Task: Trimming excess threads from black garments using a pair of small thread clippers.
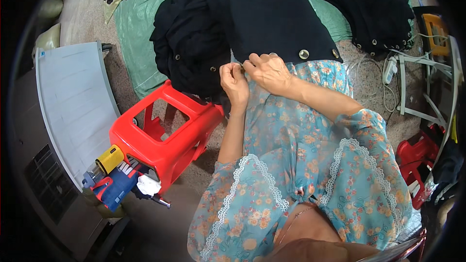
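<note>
A black knit garment [272, 19] lies across my lap, over the blue floral dress. My left hand [235, 81] is closed in a pinch at the garment's near left corner. Beside it, my right hand [269, 71] has its fingers curled over the same edge, fingertips almost meeting those of the left. Whatever small piece lies between the fingertips is mostly hidden. Along the hem to the right sit a large shiny button [304, 54] and another button [335, 53] near the right corner.
To the left stand a red plastic stool [141, 138] and a pale panel [75, 97]. A yellow speaker-like box [110, 159] and a blue pouch [119, 188] hang by the stool. More black buttoned garments [369, 9] lie on a green sheet [138, 34]. White cables [388, 87] trail at right.
</note>
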{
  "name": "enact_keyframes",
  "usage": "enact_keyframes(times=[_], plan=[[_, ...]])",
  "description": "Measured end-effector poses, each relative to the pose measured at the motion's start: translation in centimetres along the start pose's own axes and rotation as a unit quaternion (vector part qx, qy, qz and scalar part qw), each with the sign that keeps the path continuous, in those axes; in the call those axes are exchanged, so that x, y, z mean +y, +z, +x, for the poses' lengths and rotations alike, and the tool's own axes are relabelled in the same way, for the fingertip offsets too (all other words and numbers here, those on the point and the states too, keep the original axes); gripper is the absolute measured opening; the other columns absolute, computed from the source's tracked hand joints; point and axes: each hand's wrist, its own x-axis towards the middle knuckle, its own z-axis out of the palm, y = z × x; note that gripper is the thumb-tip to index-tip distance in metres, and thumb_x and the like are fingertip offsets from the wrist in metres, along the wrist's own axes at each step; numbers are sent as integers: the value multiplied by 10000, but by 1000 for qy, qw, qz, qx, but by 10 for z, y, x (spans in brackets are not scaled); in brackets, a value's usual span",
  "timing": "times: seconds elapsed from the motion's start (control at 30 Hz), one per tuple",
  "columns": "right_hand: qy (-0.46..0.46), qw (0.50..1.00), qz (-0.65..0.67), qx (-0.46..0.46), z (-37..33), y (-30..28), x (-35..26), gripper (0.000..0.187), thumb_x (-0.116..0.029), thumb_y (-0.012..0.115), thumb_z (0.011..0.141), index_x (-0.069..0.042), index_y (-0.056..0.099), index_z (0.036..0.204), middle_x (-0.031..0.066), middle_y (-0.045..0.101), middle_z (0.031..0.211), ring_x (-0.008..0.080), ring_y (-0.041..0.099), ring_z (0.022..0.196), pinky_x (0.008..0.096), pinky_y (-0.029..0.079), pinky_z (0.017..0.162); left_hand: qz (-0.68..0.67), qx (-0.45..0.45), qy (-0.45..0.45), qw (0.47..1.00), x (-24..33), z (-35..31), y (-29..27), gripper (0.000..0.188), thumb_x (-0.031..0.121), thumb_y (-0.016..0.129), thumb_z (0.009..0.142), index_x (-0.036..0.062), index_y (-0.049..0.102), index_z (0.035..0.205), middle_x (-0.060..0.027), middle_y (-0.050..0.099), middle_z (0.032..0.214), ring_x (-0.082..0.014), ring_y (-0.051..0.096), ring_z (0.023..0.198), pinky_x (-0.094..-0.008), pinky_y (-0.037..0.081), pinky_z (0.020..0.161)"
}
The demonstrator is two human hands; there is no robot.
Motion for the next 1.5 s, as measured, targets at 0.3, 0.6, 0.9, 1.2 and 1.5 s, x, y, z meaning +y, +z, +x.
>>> enact_keyframes(times=[0.3,0.6,0.9,1.2,1.5], plan=[[442,798,322,252,-44,-32,57,197,-233,663,935,-78,695,1052,40,690,803,131,643,665,286,503,605,118,145,173,967,47,22,-14,49,14,645,900,-4,603,918,-115,571,1009,-196,550,818,-304,481,683],[465,767,364,251,-52,-34,52,219,-249,663,937,-56,682,1038,30,659,727,95,608,619,263,487,583,270,-211,235,910,76,19,24,204,64,781,715,1,704,892,-108,578,927,-315,571,905,-411,474,810],[223,960,145,88,-58,-34,41,153,-229,669,881,-99,657,961,74,624,836,301,661,696,428,519,596,191,-143,181,954,53,15,31,39,-7,723,776,-21,694,797,-92,595,870,-204,599,731,-309,490,668],[208,967,133,65,-53,-26,39,149,-235,652,888,-96,651,943,78,630,834,318,653,699,425,523,603,100,-147,138,974,54,14,31,29,-15,697,817,-19,668,823,-69,584,861,-140,555,627,-266,465,591],[363,873,214,244,-48,-27,45,193,-257,684,901,-101,673,1013,95,692,848,266,679,682,378,524,619,146,-425,253,857,81,-1,18,176,87,729,817,10,601,723,-114,603,821,-255,575,694,-338,456,598]])
